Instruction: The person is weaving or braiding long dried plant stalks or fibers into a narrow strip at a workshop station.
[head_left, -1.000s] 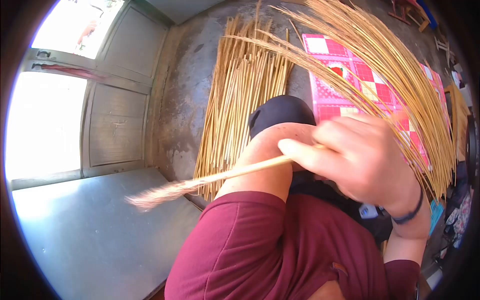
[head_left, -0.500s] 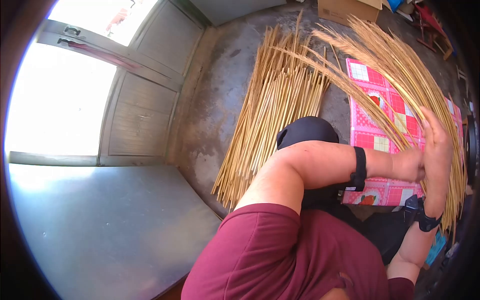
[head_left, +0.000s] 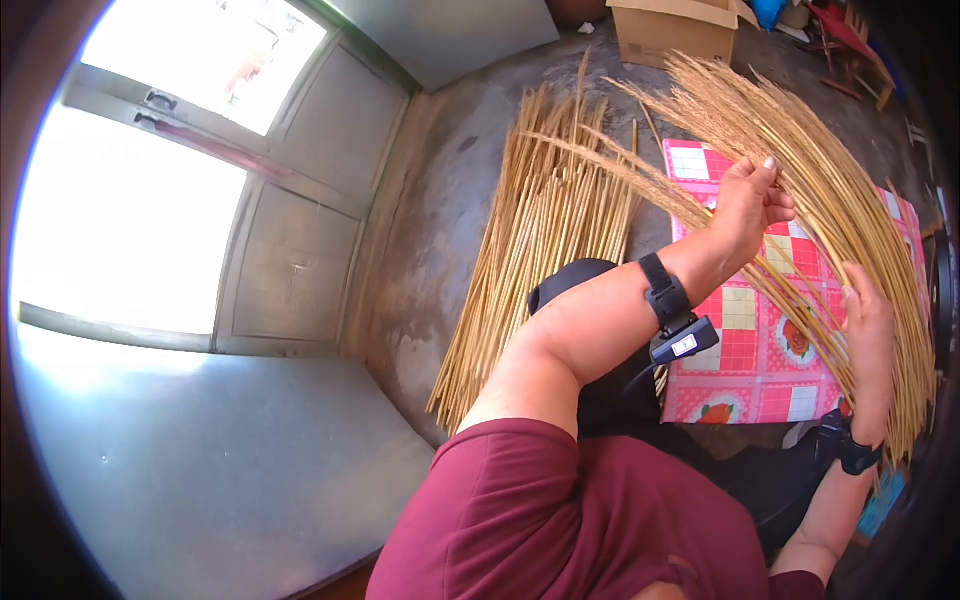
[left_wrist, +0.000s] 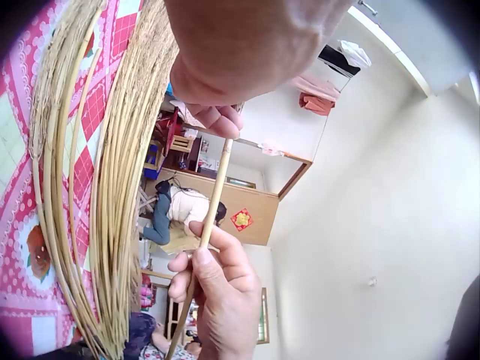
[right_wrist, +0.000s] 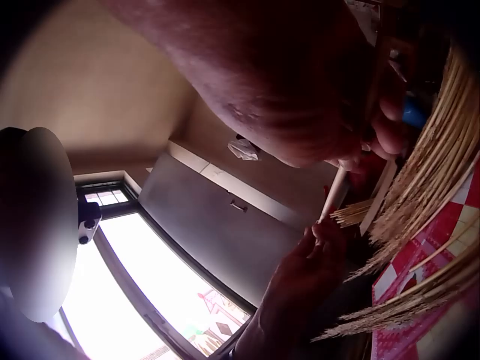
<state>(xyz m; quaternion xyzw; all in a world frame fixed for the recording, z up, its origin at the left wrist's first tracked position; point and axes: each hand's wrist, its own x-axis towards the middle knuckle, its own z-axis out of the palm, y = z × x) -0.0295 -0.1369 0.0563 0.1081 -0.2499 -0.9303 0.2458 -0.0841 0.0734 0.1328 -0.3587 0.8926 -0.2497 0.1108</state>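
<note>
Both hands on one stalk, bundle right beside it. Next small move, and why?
Probably ease the stalk sideways into the bundle. The left hand and right hand both pinch one stalk, which in the left wrist view stands just clear of the bundle and runs roughly along it, so a short sideways shift looks enough.

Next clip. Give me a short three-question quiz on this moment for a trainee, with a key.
1. True or false: the left hand and the right hand both pinch the same stalk.
2. The pile of stalks lies on: A the concrete floor; B the checked cloth; C a cardboard box.
3. What colour is the person's shirt?
Key: 1 true; 2 A; 3 dark red.
</note>
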